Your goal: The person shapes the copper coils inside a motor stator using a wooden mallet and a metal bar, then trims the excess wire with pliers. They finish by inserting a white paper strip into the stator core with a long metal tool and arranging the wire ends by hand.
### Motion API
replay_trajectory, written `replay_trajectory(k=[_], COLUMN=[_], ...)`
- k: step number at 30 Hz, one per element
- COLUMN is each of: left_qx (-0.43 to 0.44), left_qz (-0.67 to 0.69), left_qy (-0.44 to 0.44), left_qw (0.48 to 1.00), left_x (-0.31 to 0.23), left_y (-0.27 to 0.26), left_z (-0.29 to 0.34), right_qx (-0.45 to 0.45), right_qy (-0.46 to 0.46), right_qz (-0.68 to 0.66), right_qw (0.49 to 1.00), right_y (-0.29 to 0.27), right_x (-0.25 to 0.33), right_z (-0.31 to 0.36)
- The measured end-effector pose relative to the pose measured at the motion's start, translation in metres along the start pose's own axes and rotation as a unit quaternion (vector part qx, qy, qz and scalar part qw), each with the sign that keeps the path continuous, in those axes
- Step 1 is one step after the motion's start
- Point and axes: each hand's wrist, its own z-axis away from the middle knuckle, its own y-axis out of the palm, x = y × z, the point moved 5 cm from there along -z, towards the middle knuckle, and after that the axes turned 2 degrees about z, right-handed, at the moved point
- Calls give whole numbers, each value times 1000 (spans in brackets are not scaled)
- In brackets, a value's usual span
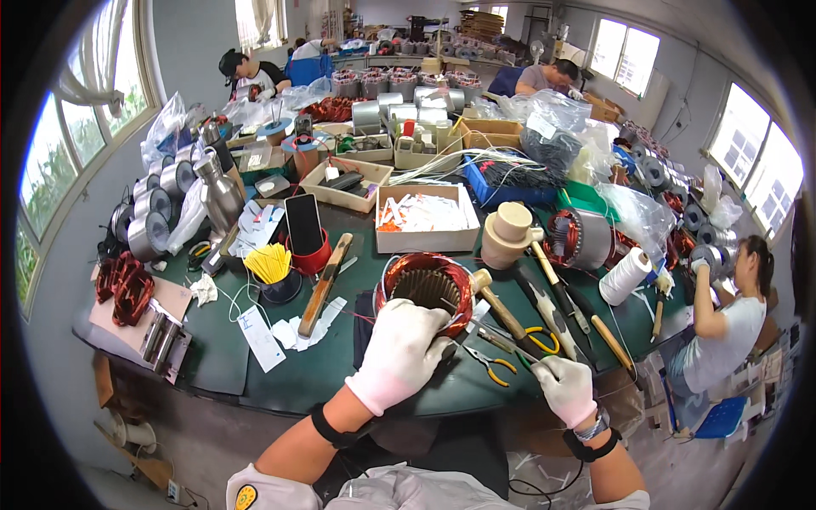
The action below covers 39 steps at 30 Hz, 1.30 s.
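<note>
My gloved left hand (pixel 401 350) rests, fingers curled, on the near rim of the copper-wound stator (pixel 425 289) at frame centre. My right hand (pixel 565 388), lower right, grips a thin tool (pixel 501 343) whose long axis slants up-left toward the stator, just beside it.
</note>
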Motion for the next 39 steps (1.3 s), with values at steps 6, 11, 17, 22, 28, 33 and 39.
replay_trajectory(k=[6,11,17,22,28,33,39], left_qx=[28,-24,-46,-53,84,209,137], left_qz=[-227,-162,-54,-124,164,186,-77], left_qy=[105,138,7,-209,-270,-161,-137], left_qw=[968,977,997,969,945,946,978], left_x=[-28,-33,-15,78,117,111,116], left_y=[23,15,-34,-61,-50,-20,-6], left_z=[0,18,97,132,34,-58,-110], right_qx=[6,52,-50,-36,97,81,-15], right_qy=[6,56,18,-103,-32,-92,-95], right_qz=[94,11,269,51,-149,-17,-21], right_qw=[996,997,962,993,984,992,995], right_y=[-10,-48,-38,17,63,90,98], right_x=[23,-26,-96,5,113,121,104], right_z=[37,42,-4,-47,-109,-139,-185])
